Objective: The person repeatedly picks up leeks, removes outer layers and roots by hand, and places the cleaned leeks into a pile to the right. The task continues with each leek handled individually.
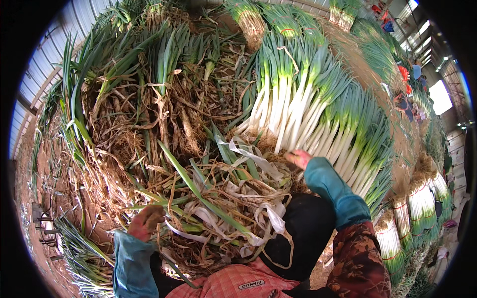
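Observation:
My right hand (300, 158) reaches to the root ends of a row of peeled leeks or large green onions (298, 108), white-stalked with green tops. Its fingertips are by the roots, and whether they grip a stalk is unclear. My left hand (146, 222), fingers bent, hovers at the left edge of a heap of stripped leaves and dry skins (227, 208). Green and pale strips lie close to its fingertips; a hold on any is not visible. A long green leaf (201, 195) crosses the heap before my lap. Unpeeled stalks (160, 108) with brown husks and matted roots lie beyond.
Tied bundles stand at the back (251, 26) and at right (389, 238). More loose green stalks (84, 253) lie at lower left, near a dark metal rack (48, 231). Corrugated wall panels (48, 63) bound the left side. People (406, 106) are at far right.

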A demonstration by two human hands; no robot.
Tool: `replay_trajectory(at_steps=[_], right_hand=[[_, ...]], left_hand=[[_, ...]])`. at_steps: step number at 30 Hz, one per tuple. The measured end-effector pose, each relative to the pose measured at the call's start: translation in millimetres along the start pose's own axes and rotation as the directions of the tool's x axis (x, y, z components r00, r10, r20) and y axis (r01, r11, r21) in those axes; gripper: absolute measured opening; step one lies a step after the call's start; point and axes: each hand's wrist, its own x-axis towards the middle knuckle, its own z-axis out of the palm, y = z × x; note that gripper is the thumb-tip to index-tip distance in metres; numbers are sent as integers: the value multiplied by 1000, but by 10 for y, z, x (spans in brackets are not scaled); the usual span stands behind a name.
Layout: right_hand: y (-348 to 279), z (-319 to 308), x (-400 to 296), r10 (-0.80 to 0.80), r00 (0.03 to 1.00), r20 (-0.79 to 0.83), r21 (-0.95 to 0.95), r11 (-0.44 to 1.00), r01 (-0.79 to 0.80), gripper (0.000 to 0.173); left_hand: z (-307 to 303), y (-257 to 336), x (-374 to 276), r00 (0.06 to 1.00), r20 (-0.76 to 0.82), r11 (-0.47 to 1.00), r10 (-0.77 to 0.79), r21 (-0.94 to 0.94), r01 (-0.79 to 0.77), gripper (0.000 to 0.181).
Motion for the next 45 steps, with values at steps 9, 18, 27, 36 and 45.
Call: replay_trajectory(at_steps=[9, 18, 27, 36, 45], right_hand=[[-1398, 827, 873, -246, 956, 161, -45, 966, 256, 22], [-2145, 2125, 2000, -459, 878, -133, 137, 869, 475, 49], [-2591, 2740, 1770, -424, 859, -287, -547, 809, 216, 59], [-2353, 2600, 2200, -313, 947, -67, -88, 948, 307, 36], [-1916, 2282, 1074, -144, 974, 174, 445, 894, 52, 62]], left_hand=[[221, 392, 208, 994, 37, 977, -99, 193, 90, 27], [112, 226, 193, 957, 267, 938, -116, 347, 17, 36], [63, 247, 133, 982, 105, 899, -156, 428, 97, 33], [-39, 268, 24, 973, 221, 948, -61, 318, -13, 37], [1, 164, -297, 996, 76, 913, 42, 402, -69, 34]])
